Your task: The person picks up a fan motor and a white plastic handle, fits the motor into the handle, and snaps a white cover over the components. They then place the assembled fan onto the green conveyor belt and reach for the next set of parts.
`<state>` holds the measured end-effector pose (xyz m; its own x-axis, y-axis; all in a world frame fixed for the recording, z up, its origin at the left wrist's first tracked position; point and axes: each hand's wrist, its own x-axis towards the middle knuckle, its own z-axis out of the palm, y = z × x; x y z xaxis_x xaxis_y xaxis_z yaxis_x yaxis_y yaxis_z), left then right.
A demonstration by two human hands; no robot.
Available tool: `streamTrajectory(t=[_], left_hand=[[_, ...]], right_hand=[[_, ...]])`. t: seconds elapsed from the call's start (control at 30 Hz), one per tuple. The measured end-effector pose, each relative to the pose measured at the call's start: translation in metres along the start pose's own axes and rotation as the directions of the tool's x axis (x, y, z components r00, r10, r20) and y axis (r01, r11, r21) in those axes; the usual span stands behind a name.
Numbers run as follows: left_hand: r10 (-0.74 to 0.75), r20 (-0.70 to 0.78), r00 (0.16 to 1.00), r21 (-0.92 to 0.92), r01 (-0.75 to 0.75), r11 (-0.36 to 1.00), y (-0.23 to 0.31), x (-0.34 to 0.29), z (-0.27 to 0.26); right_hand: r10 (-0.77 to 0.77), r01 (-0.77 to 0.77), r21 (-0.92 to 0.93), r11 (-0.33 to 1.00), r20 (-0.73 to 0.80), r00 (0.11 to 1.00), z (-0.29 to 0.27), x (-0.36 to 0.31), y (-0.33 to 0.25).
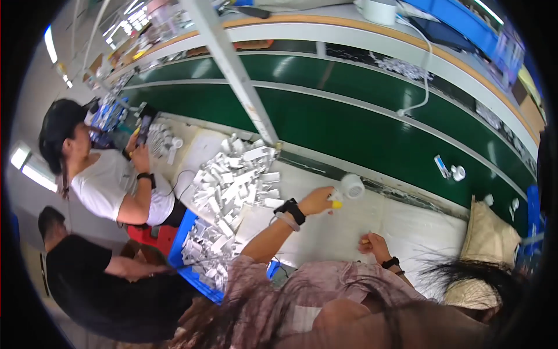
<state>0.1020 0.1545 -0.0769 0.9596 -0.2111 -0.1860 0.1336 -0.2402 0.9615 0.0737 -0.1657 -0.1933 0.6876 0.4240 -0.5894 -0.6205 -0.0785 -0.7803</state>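
Observation:
My left hand (317, 202) is closed around a white round-headed piece (352, 186). The piece has a ringed or grilled face and is held above the pale work surface, close to the green belt. Something yellow (336, 205) shows at the fingertips; I cannot tell if it is a finger cover or a part. Lower and to the right, my right hand (376, 246) hovers over the work surface with its fingers loosely bent and apart. An orange-yellow patch marks one fingertip, and no object shows in this hand. Dark bands circle both wrists.
Left of my hands lies a heap of white plastic parts (235, 180), beside a blue crate (183, 235) full of similar parts. A green conveyor belt (349, 128) runs behind, under a shelf and slanted post (232, 67). Two people are at left; a beige sack (491, 230) stands right.

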Motion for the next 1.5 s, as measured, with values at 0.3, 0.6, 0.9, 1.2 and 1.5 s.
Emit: streamTrajectory(t=[0.3,0.6,0.9,1.2,1.5], left_hand=[[0.224,-0.241,0.944,0.687,0.003,0.727,-0.073,0.197,-0.091],[0.239,-0.433,0.869,0.763,0.212,0.611,-0.116,0.288,-0.103],[0.543,-0.413,0.731,0.747,-0.069,0.661,-0.098,0.154,-0.064],[-0.251,-0.499,0.83,-0.424,0.019,0.905,-0.095,0.03,0.061],[-0.127,-0.184,0.975,-0.225,0.084,0.971,-0.044,0.049,0.095]], right_hand=[[0.213,-0.211,0.14,0.967,0.002,0.977,-0.002,-0.001,-0.03],[0.284,-0.296,0.15,0.943,0.098,0.954,-0.015,0.003,-0.03],[-0.29,0.43,0.228,0.874,-0.466,0.836,-0.099,0.037,-0.103],[-0.939,-0.248,-0.95,0.191,-0.251,0.237,-0.276,0.102,-0.195],[-0.696,-0.198,-0.92,-0.337,0.102,0.711,-0.302,0.133,-0.224]])
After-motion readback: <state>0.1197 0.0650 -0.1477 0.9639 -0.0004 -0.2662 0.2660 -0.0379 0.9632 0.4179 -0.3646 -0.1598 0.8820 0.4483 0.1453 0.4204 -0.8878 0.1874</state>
